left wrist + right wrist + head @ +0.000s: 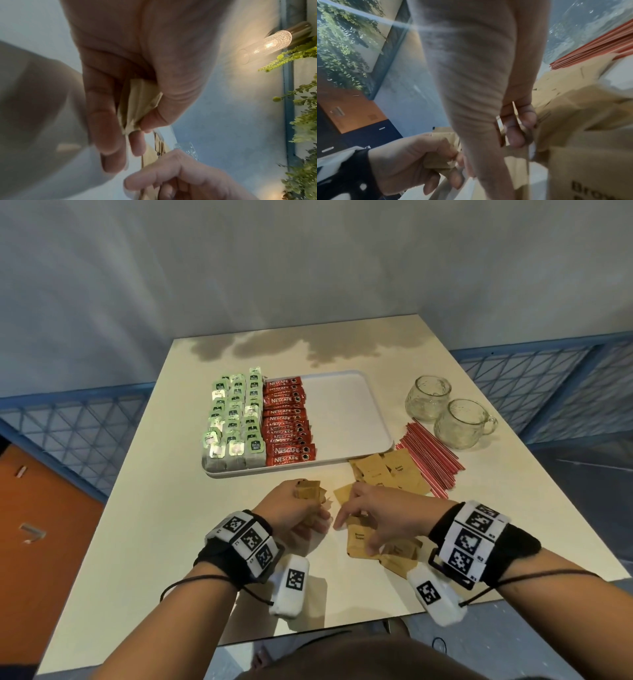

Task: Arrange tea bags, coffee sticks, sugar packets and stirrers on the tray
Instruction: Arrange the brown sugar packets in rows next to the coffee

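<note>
My left hand (315, 515) grips a small stack of brown sugar packets (308, 491) just in front of the white tray (342, 412); the left wrist view shows that stack (137, 102) pinched between thumb and fingers. My right hand (354, 537) is bent over a loose pile of sugar packets (397, 553) and pinches one packet (513, 162) with thumb and finger. Green tea bags (236, 419) fill the tray's left columns. Red coffee sticks (287, 426) lie in a column beside them. Red stirrers (428, 453) lie on the table right of the tray.
More sugar packets (387, 470) lie at the tray's front right corner. Two glass mugs (428, 397) (462, 422) stand behind the stirrers. The tray's right half is bare. The table's near edge lies just under my wrists.
</note>
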Tool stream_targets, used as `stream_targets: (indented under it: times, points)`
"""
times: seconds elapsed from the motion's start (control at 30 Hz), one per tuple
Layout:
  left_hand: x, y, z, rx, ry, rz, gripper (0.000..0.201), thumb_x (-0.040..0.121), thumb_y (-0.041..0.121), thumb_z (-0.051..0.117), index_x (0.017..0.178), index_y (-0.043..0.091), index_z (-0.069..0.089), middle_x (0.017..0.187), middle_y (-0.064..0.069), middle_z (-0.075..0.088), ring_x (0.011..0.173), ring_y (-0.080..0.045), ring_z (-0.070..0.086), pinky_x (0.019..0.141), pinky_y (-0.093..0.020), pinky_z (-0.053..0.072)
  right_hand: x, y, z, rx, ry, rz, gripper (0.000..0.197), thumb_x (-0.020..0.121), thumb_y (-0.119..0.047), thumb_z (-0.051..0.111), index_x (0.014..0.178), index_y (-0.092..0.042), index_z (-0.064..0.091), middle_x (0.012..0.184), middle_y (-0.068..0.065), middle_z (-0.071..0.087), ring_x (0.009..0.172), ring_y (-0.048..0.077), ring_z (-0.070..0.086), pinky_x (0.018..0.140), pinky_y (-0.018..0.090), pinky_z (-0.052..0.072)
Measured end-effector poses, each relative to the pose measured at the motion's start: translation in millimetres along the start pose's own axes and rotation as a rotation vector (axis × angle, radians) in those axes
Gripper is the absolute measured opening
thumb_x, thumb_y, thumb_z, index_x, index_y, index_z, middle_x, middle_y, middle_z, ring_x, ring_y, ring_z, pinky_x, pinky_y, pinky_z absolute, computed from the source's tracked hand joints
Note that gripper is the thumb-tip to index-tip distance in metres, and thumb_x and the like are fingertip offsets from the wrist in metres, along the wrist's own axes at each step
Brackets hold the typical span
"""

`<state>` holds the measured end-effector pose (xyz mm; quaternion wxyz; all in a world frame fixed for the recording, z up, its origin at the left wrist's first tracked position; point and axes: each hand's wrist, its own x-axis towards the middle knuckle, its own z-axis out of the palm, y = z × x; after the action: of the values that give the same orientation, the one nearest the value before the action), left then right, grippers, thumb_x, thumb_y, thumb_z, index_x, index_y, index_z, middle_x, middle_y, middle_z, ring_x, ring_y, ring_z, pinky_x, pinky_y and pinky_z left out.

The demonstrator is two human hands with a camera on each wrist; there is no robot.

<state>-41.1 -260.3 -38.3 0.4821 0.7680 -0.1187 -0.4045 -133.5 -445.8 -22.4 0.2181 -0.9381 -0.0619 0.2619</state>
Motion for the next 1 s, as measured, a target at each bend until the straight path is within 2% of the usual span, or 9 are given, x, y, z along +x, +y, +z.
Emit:
stream_targets:
  times: [0.13,0.23,0.33,0.47,0.57,0.7,0.83,0.93,1.0]
  points:
    - [-3,1,1,0.027,0.041,-0.009,0.009,0.093,0.008,0.057,0.090,0.002,0.063,0.070,-0.010,0.070,0.052,-0.016,0.066,0.046,-0.025,0.053,9,0,2,0.024,0.050,0.012,0.048,0.063,-0.028,0.091,0.103,-0.029,0.065,0.110,-0.009,0.043,0.093,0.013,0.049,0.074,0.026,0.045]
    - [-3,-5,-3,-0.003,0.039,0.030,0.007,0.091,0.012,0.065,0.089,0.006,0.065,0.069,-0.009,0.067,0.057,-0.020,0.065,0.050,-0.027,0.054,12,1,4,0.050,0.083,0.034,0.046,0.061,-0.029,0.091,0.095,-0.022,0.062,0.104,-0.006,0.049,0.090,0.015,0.051,0.074,0.032,0.048]
    - [-3,-10,-7,-0.026,0.043,0.074,0.013,0.086,0.016,0.074,0.093,0.007,0.069,0.071,-0.007,0.069,0.062,-0.020,0.067,0.056,-0.029,0.054,12,1,1,0.165,0.113,0.059,0.039,0.065,-0.020,0.090,0.090,-0.019,0.061,0.094,-0.002,0.058,0.077,0.012,0.054,0.062,0.030,0.052]
    - [-5,-3,-13,-0.030,0.100,0.153,0.019,0.083,0.013,0.076,0.100,0.004,0.072,0.078,-0.006,0.073,0.059,-0.013,0.068,0.054,-0.018,0.050,16,-1,-14,0.205,0.161,0.018,0.028,0.075,-0.018,0.083,0.095,-0.026,0.066,0.086,-0.010,0.060,0.072,0.001,0.051,0.062,0.017,0.038]
    - [-5,6,-19,0.079,0.060,0.213,0.023,0.080,0.019,0.079,0.101,0.009,0.074,0.084,-0.005,0.076,0.064,-0.012,0.070,0.058,-0.023,0.052,23,-12,-31,0.280,0.216,0.017,0.038,0.074,-0.015,0.084,0.104,-0.026,0.063,0.085,-0.006,0.067,0.069,0.004,0.058,0.064,0.022,0.048]
    - [-2,15,-28,0.218,0.071,0.256,0.016,0.082,0.019,0.077,0.093,0.008,0.073,0.070,0.002,0.072,0.064,-0.011,0.068,0.052,-0.021,0.048,35,-26,-50,0.336,0.286,-0.012,0.046,0.070,-0.017,0.087,0.107,-0.025,0.061,0.085,-0.001,0.071,0.063,0.001,0.057,0.058,0.020,0.044]
    - [4,25,-41,-0.031,0.237,0.210,0.010,0.085,0.016,0.074,0.092,0.011,0.071,0.076,-0.002,0.073,0.063,-0.009,0.068,0.051,-0.020,0.049,51,-25,-62,0.516,0.476,0.043,0.042,0.072,-0.020,0.087,0.107,-0.023,0.063,0.084,0.000,0.071,0.064,0.007,0.059,0.063,0.025,0.048]
    - [11,32,-51,-0.329,0.336,0.131,0.014,0.085,0.016,0.074,0.098,0.013,0.069,0.086,-0.007,0.073,0.068,-0.014,0.069,0.050,-0.021,0.049,64,-24,-65,0.686,0.442,0.110,0.037,0.079,-0.025,0.081,0.109,-0.015,0.062,0.085,0.005,0.070,0.065,0.014,0.059,0.060,0.029,0.048]
    - [18,36,-56,-0.444,0.337,0.101,0.025,0.084,0.015,0.074,0.108,0.011,0.067,0.091,-0.011,0.074,0.070,-0.017,0.071,0.051,-0.023,0.051,72,-27,-65,0.753,0.440,0.111,0.024,0.085,-0.025,0.076,0.101,-0.010,0.065,0.080,0.005,0.068,0.064,0.014,0.057,0.058,0.027,0.048]
